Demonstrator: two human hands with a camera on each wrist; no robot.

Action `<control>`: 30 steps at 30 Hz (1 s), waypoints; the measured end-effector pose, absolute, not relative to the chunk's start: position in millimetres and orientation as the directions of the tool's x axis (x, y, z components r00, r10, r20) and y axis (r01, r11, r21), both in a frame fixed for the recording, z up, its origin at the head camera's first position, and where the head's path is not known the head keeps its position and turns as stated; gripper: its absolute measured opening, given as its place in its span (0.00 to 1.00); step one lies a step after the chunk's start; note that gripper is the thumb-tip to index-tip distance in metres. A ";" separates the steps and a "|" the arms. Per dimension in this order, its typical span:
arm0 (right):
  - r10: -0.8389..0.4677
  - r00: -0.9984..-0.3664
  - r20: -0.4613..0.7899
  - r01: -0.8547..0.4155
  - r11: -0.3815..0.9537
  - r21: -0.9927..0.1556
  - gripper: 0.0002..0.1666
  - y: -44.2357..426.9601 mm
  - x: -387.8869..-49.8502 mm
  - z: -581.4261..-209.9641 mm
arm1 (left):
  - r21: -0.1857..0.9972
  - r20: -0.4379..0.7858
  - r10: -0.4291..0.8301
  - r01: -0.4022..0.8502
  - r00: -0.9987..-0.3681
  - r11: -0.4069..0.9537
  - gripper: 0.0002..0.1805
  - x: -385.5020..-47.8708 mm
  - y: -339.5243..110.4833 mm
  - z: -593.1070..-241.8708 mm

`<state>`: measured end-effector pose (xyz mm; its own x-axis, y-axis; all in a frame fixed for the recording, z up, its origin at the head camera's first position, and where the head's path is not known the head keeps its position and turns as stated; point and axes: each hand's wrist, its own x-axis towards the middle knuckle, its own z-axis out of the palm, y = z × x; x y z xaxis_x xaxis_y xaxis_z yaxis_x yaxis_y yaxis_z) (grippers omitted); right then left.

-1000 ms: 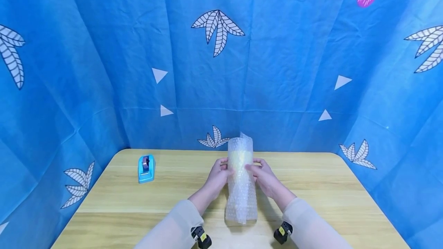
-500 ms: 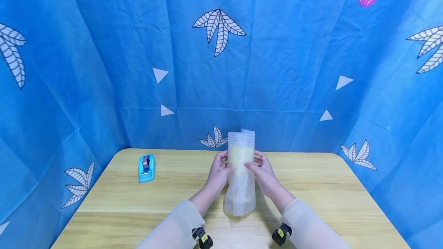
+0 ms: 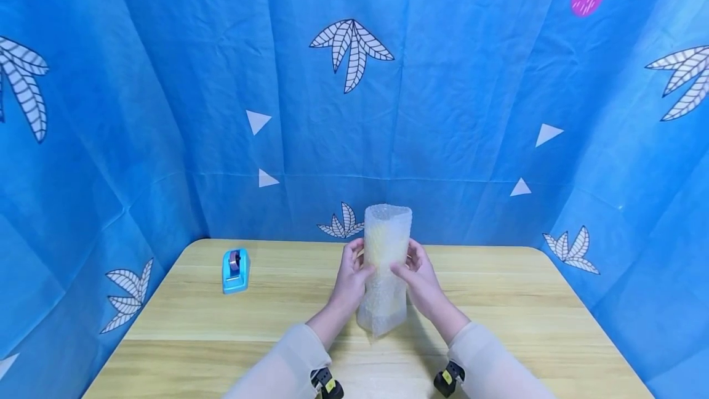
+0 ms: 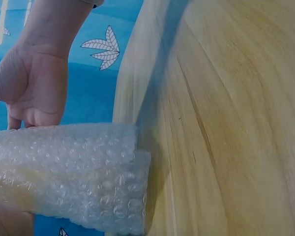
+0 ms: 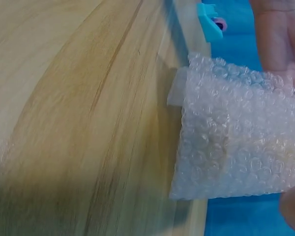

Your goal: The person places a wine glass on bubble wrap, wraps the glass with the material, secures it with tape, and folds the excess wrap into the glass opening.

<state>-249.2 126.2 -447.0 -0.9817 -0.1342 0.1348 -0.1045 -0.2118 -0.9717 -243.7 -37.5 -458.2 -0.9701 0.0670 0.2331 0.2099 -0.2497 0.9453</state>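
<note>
A bubble-wrapped bundle (image 3: 386, 270), roughly tube-shaped with something yellowish showing through, is held in front of me. My left hand (image 3: 349, 279) grips its left side, thumb on the near face and fingers behind. From the right, my right hand (image 3: 423, 279) holds it the same way. The upper end of the wrap looks open and hollow, and the bundle leans with that end raised. In the left wrist view the bubble wrap (image 4: 88, 172) has a loose flap at its lower end. What lies inside cannot be made out.
On the left of the wooden table (image 3: 266, 319) stands a light blue tape dispenser (image 3: 235, 271) with a roll of tape in it. Blue patterned curtains (image 3: 443, 109) close off the back and both sides of the table.
Both hands have tilted the bundle more upright, so its top end now shows an opening. Its lower end has risen in the view. The tape dispenser has stayed put.
</note>
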 end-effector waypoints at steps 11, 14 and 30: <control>-0.170 -0.959 0.225 -0.169 -0.292 -0.941 0.50 126.8 -249.4 -451.7 | 0.906 0.367 0.075 0.337 -0.927 -0.257 0.40 -242.3 -37.4 -458.2; -0.173 -0.955 0.243 -0.188 -0.285 -0.940 0.51 126.4 -249.0 -451.9 | 0.898 0.404 0.117 0.369 -0.907 -0.240 0.44 -243.3 -38.5 -457.4; -0.208 -0.934 0.290 -0.242 -0.227 -0.943 0.54 129.5 -247.4 -452.0 | 0.948 0.307 0.110 0.293 -0.945 -0.126 0.43 -246.7 -35.7 -441.8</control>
<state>-247.4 129.5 -452.0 -0.9341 -0.2079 0.2901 -0.2424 -0.2271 -0.9432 -246.7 -35.7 -441.8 -0.9454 0.1099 0.3068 0.2929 -0.1263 0.9478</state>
